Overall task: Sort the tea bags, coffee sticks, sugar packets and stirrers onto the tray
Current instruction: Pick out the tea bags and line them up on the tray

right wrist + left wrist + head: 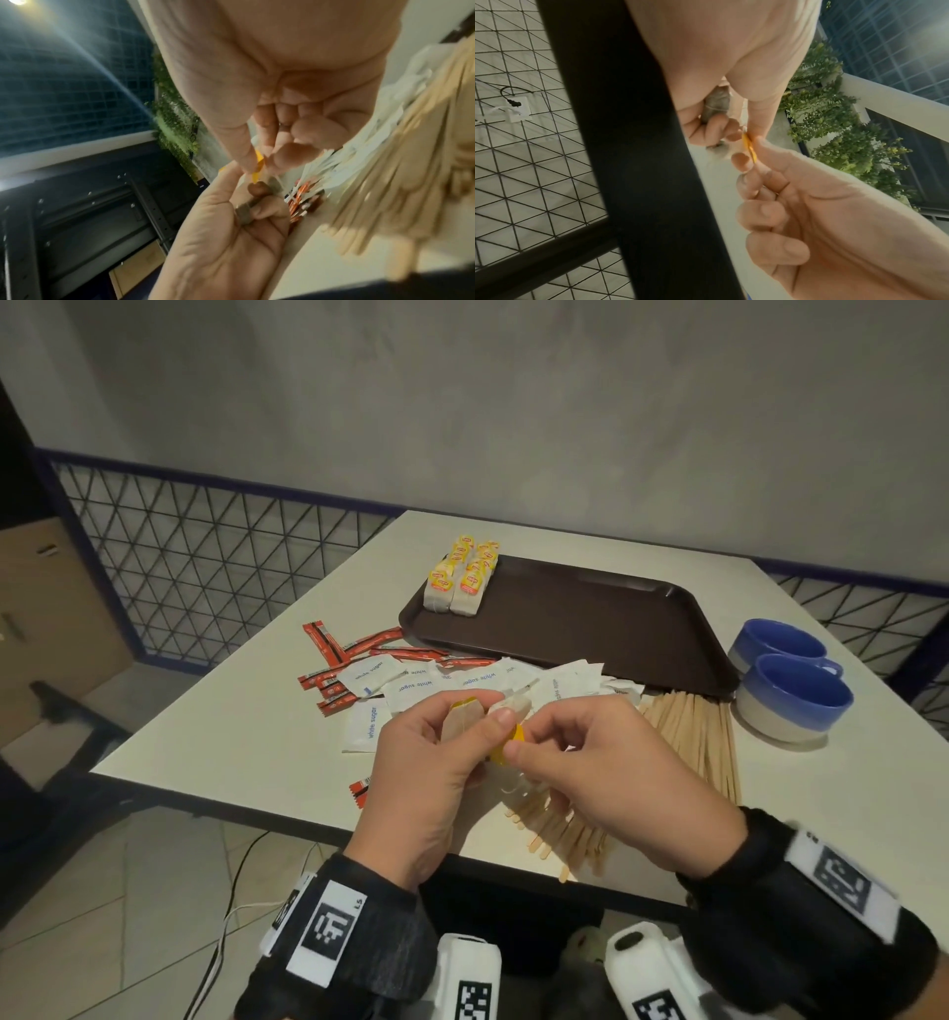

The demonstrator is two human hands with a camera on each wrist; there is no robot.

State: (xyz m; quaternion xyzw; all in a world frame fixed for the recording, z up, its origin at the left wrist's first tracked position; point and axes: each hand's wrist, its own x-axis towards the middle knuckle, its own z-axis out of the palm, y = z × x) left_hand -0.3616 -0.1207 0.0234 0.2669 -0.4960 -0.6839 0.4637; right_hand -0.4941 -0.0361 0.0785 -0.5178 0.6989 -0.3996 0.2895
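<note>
Matte white table (246, 711), left hand (431, 762) grip pinching papery tea bags (462, 721), right hand (606, 762) pinching yellow tag (508, 747) (glossy).

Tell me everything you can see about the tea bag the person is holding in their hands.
The tea bag is a small beige paper pouch with a thin string and a yellow tag. It is held in the air above the near edge of the table, over the wooden stirrers. The left hand grips the pouch between thumb and fingers, while the right hand pinches the tag. More pouch shows behind the left thumb; whether that is a second bag is unclear.
</note>
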